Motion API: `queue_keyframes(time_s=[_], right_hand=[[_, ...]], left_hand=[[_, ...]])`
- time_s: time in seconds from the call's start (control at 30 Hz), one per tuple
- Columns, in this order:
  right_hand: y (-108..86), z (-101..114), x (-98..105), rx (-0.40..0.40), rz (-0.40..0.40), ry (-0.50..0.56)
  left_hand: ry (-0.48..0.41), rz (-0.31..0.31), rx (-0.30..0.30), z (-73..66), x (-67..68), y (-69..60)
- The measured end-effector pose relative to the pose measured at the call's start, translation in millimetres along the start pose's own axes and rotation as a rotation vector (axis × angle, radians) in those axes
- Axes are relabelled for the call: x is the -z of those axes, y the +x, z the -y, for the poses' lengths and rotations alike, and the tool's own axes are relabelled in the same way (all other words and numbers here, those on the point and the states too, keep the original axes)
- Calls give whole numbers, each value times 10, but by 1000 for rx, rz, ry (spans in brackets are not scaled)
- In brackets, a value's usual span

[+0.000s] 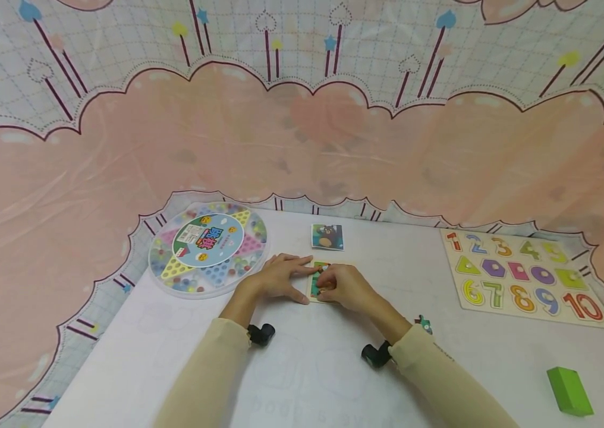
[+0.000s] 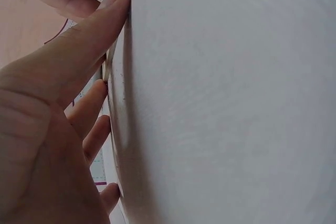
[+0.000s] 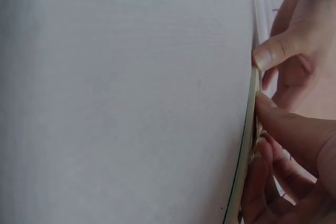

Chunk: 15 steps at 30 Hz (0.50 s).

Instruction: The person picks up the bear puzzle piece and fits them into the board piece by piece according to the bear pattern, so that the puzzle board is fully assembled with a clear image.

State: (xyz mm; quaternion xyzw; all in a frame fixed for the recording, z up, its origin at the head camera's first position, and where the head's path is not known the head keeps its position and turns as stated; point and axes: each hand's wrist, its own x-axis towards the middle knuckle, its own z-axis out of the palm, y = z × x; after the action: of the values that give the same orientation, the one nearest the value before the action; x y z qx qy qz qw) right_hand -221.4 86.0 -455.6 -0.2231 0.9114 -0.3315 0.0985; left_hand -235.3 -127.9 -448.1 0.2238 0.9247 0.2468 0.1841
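A small wooden picture puzzle board [image 1: 311, 291] lies flat on the table in front of me, green and orange where it shows. My left hand [image 1: 279, 277] is spread at its left side, fingers nearly straight, with the thumb touching the near edge and the index finger reaching over the far part. Over the right half, my right hand [image 1: 349, 286] has its fingers curled and pinches a small brownish puzzle piece [image 1: 327, 286] against the board. That hand covers most of the piece. The left wrist view shows the left thumb [image 2: 100, 30] against the thin edge.
Behind the board lies a square card [image 1: 327, 237] with a bear picture. A round marble game board [image 1: 208, 249] is at left, a number-and-shape puzzle [image 1: 529, 278] at right. A green block [image 1: 569, 391] stands near right; a small figure [image 1: 423, 324] lies by the right sleeve.
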Motion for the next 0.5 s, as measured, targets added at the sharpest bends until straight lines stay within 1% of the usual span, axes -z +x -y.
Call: queue_keyframes(time_s=[0.2,0.4,0.5], right_hand=[[10,-102,52,26,56,90],[46,-124,54,56,57,85],[55,-117,44,54,57,86]], left_hand=[[-5,10,-1,-25,6,-3],[-1,7,0,-25,11,-7],[-1,9,4,-21,7,-9]])
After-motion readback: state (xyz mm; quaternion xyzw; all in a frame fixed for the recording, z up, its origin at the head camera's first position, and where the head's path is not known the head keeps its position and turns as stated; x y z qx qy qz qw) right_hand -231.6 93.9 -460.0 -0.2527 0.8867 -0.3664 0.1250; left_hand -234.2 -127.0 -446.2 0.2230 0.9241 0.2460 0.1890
